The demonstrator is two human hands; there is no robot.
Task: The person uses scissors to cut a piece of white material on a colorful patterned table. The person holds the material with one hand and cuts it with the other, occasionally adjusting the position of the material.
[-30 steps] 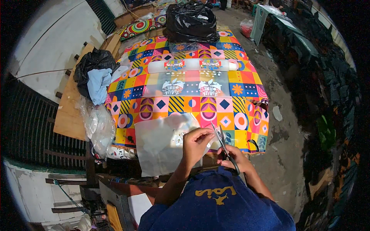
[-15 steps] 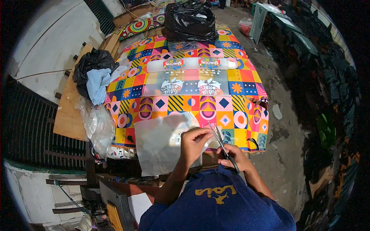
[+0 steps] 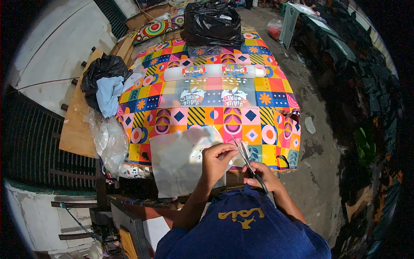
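Observation:
My right hand point(image 3: 263, 176) grips a pair of scissors point(image 3: 252, 166) by its black handles. The metal blades point up and left, slightly apart. Close beside the blades, my left hand point(image 3: 217, 162) is closed in a pinch, thumb against forefinger. What it pinches is too small and thin to make out. Under and left of that hand lies a whitish translucent sheet point(image 3: 172, 159), which hangs over the table's near edge. A paler printed piece shows between my two hands, partly hidden by them.
A brightly patterned cloth point(image 3: 144, 115) covers the table. On it lie a roll of clear printed film point(image 3: 172, 74), partly unrolled towards me, and a black plastic bag point(image 3: 213, 23) at the far end. Another black bag point(image 3: 97, 77), a light blue cloth point(image 3: 108, 96) and clear plastic point(image 3: 113, 144) sit at the left.

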